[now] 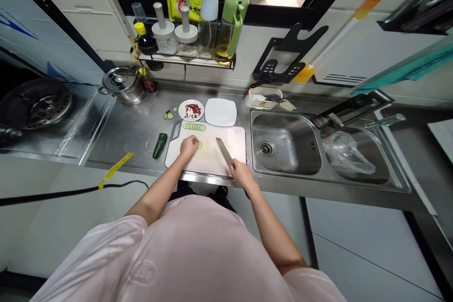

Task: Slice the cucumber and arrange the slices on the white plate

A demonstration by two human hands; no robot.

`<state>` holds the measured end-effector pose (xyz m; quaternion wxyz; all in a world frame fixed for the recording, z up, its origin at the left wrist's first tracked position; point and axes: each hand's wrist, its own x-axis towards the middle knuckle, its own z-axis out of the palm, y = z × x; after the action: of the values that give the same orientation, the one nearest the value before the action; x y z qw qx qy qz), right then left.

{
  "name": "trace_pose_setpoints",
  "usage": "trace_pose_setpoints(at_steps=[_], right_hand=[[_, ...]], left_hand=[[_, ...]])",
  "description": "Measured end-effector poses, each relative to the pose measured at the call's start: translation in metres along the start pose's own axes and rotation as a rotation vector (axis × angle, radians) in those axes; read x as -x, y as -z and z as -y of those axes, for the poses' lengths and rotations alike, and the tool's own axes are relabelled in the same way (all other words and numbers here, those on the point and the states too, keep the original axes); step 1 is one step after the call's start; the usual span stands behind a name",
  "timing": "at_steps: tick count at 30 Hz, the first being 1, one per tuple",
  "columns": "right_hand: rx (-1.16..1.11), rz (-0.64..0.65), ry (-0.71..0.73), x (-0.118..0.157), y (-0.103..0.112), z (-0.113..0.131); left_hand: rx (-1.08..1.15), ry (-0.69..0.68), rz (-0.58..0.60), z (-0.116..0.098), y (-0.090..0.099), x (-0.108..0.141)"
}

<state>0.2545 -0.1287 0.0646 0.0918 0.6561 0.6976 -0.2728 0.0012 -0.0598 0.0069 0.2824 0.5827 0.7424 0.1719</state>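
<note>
My left hand (190, 146) is over the left half of the white cutting board (212, 163), its fingers pinched together at the edge of a thin cucumber slice (200, 145). A kitchen knife (223, 150) is gripped by its handle in my right hand (240, 172), the blade pointing away from me and left over the board. Along the board's far edge lies a row of overlapping cucumber slices (194, 127). A piece of cucumber (160, 146) with dark green skin rests on the counter left of the board.
Behind the board stand a plate of chopped red pieces (191, 110) and a white square plate (221, 112). Cucumber scraps (168, 114) lie left of them. The sink (286, 144) is at right, a lidded pot (123, 86) at back left. Above hangs a condiment rack (187, 60).
</note>
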Motion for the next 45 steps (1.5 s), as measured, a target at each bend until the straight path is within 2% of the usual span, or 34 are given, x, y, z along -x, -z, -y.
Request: trace_pose_setpoints(at_steps=[4, 10, 22, 27, 33, 38, 45], right_hand=[[-0.017, -0.002, -0.013, -0.004, -0.004, -0.002], [-0.003, -0.007, -0.016, -0.007, -0.008, -0.003], [-0.008, 0.012, -0.030, -0.005, -0.004, -0.001], [-0.012, 0.015, -0.037, -0.005, -0.007, -0.002], [0.022, 0.011, -0.054, -0.009, -0.011, -0.004], [0.035, 0.024, -0.065, -0.011, -0.012, -0.003], [0.029, 0.036, -0.069, -0.012, -0.011, -0.002]], left_hand=[[0.067, 0.070, -0.079, 0.007, 0.011, -0.013], [-0.013, 0.138, -0.172, 0.017, 0.028, -0.027], [-0.139, 0.089, -0.219, 0.023, 0.029, -0.026], [-0.150, 0.036, -0.270, 0.011, 0.025, -0.022], [-0.186, -0.110, -0.168, -0.019, 0.013, -0.026], [-0.272, -0.126, -0.109, -0.037, 0.005, -0.039], [-0.346, -0.109, -0.052, -0.043, 0.003, -0.052]])
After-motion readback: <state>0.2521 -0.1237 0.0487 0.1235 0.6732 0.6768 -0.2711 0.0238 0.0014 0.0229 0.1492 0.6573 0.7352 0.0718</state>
